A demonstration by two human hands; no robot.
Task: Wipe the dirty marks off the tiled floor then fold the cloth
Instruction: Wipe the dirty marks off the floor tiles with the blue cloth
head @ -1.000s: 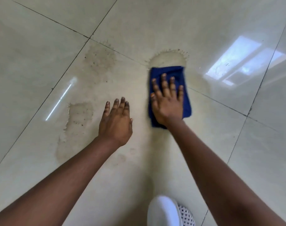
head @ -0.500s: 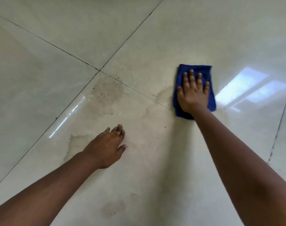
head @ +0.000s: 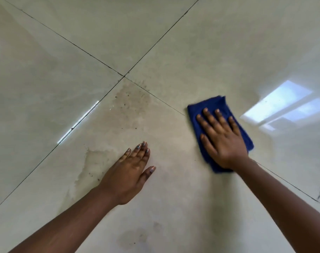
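Nearest, the left hand [head: 130, 172] lies flat on the tiled floor [head: 55, 61], fingers spread, grip wide and holding nothing; it appears to serve as a brace. Just beside it sits a pale stain [head: 88, 165]. Further out, the right hand [head: 222, 137] presses open-palmed on the blue cloth [head: 213, 105], fingers extended, not clenched. The cloth looks light, soft and limp, likely sliding easily on glossy tile; best taken by its corners for folding. Beyond, a speckled mark [head: 131, 99] remains near the tile joint.

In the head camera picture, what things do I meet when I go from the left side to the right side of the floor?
Thin light streak → pale dried stain → left hand → right hand pressed flat on the blue cloth → bright window reflection.
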